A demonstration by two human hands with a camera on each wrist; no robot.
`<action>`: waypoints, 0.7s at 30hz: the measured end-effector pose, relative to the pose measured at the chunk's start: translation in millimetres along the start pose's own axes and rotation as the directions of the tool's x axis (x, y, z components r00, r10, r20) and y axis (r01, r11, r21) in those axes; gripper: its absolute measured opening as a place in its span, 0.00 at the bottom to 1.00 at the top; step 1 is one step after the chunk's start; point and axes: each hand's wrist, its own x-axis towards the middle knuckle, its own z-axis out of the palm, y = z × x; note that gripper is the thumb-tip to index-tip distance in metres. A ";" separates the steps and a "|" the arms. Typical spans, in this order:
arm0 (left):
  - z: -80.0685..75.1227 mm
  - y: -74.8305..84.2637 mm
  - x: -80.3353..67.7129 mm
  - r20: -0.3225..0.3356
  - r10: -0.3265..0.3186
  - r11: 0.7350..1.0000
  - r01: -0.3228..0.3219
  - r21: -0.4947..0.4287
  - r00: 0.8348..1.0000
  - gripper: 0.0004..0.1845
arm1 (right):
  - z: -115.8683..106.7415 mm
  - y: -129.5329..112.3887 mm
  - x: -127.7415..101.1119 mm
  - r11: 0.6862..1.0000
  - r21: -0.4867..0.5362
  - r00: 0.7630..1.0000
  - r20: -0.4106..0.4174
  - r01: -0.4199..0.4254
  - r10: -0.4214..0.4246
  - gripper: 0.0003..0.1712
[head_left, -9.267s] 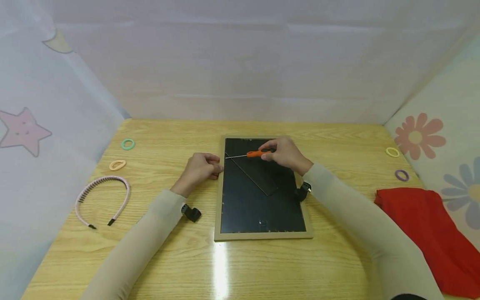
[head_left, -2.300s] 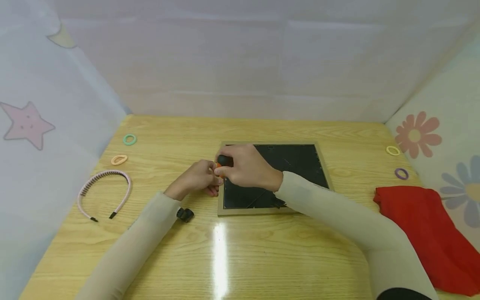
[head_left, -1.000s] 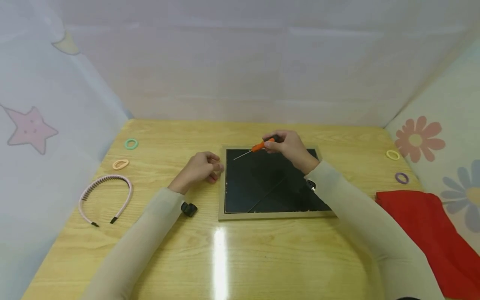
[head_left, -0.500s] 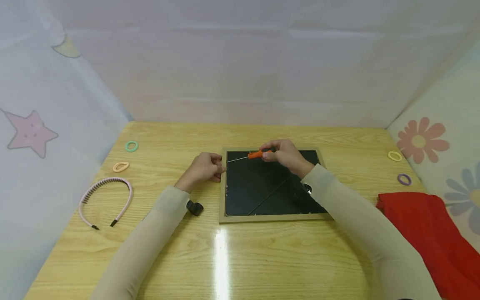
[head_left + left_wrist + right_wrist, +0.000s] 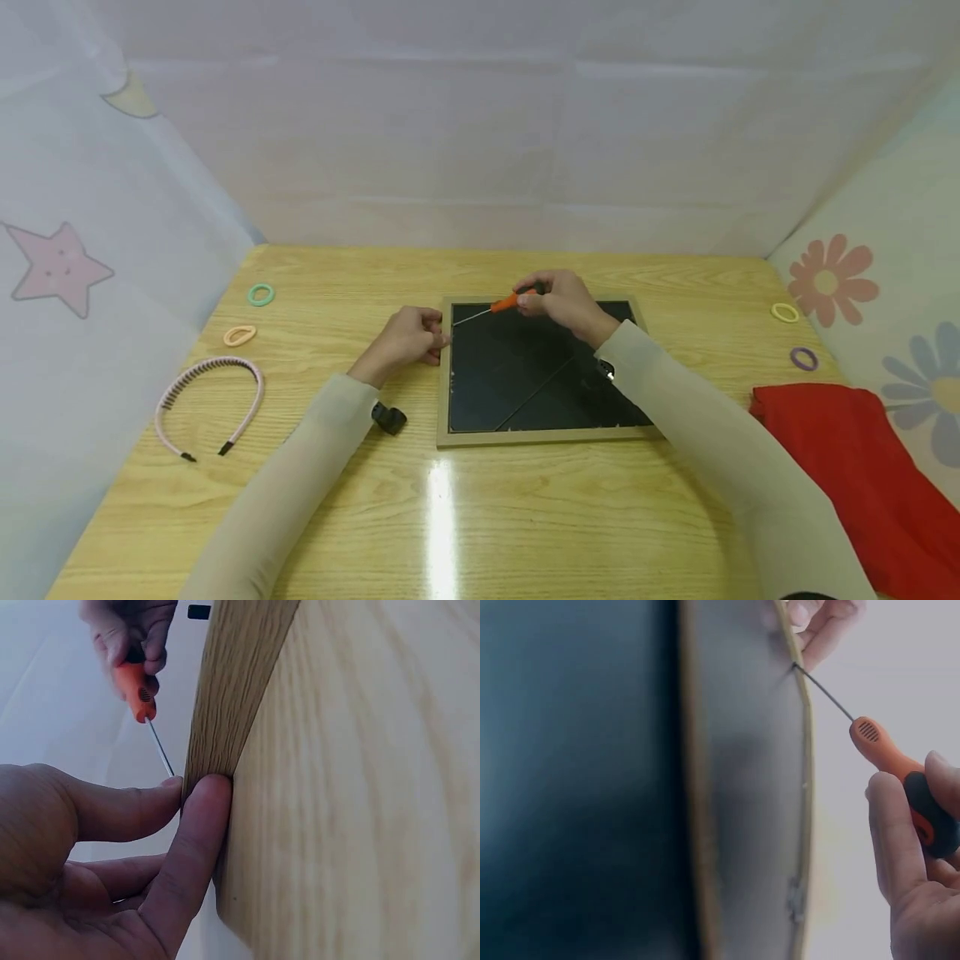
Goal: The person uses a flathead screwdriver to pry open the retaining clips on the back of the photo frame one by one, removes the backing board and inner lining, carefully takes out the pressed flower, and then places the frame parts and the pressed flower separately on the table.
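Note:
A wooden picture frame lies face down on the table, its black backing board showing with a diagonal strip across it. My left hand pinches the frame's left edge; in the left wrist view the thumb and forefinger meet at the wooden rim. In my right hand is a screwdriver with an orange and black handle. Its shaft slants down to the left, and the tip touches the inner left edge of the frame, close to my left fingers. The right wrist view shows the screwdriver tip at the rim.
A pink headband lies at the left, with a peach hair tie and a green one behind it. At the right are a yellow hair tie, a purple one and a red cloth.
The frame has turned from upright to sideways since the earliest view. My right hand held the screwdriver upright at the left edge, lifted it, then brought the tip back down there at a slant.

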 end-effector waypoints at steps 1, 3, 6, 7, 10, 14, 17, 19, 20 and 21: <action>0.2 0.0 0.1 0.001 0.001 1.000 -0.001 0.002 1.000 0.34 | 0.7 -2.9 0.9 1.000 -0.001 1.000 -0.006 0.010 -0.010 0.17; 0.4 -0.2 0.3 0.003 0.008 1.000 -0.008 0.007 1.000 0.34 | 2.5 -9.1 2.6 0.999 -0.010 0.999 -0.016 0.034 -0.034 0.18; 0.4 -0.1 0.3 -0.001 0.013 1.000 -0.013 0.014 1.000 0.34 | 6.2 -19.4 4.8 0.997 -0.047 0.997 -0.028 0.065 -0.066 0.17; 0.3 0.2 0.1 -0.003 0.013 1.000 -0.013 0.018 1.000 0.34 | 7.8 -23.5 5.0 0.994 -0.075 0.996 -0.030 0.083 -0.086 0.16; -0.3 1.0 -0.6 -0.010 0.009 1.000 -0.009 0.025 1.000 0.34 | 15.0 -38.6 5.8 0.973 -0.179 0.988 -0.033 0.145 -0.154 0.14; -1.8 0.6 -1.4 -0.011 0.010 0.999 -0.010 0.034 1.000 0.34 | 33.1 -61.9 7.3 0.912 -0.328 0.964 -0.019 0.245 -0.266 0.11; -1.2 -1.2 -0.9 -0.012 0.025 0.999 -0.025 0.037 1.000 0.32 | 52.0 -78.4 8.2 0.852 -0.405 0.937 0.031 0.331 -0.349 0.08; 0.5 -2.2 -0.6 -0.014 0.042 0.998 -0.041 0.040 0.999 0.26 | 64.4 -87.0 8.6 0.799 -0.458 0.914 0.080 0.388 -0.398 0.08; 1.7 -2.6 -0.3 -0.011 0.054 0.998 -0.053 0.045 0.998 0.22 | 69.9 -90.3 8.7 0.774 -0.481 0.903 0.104 0.413 -0.417 0.08; 3.1 -2.6 -0.2 -0.010 0.065 0.997 -0.064 0.052 0.998 0.16 | 74.5 -92.9 8.7 0.752 -0.499 0.894 0.125 0.432 -0.430 0.09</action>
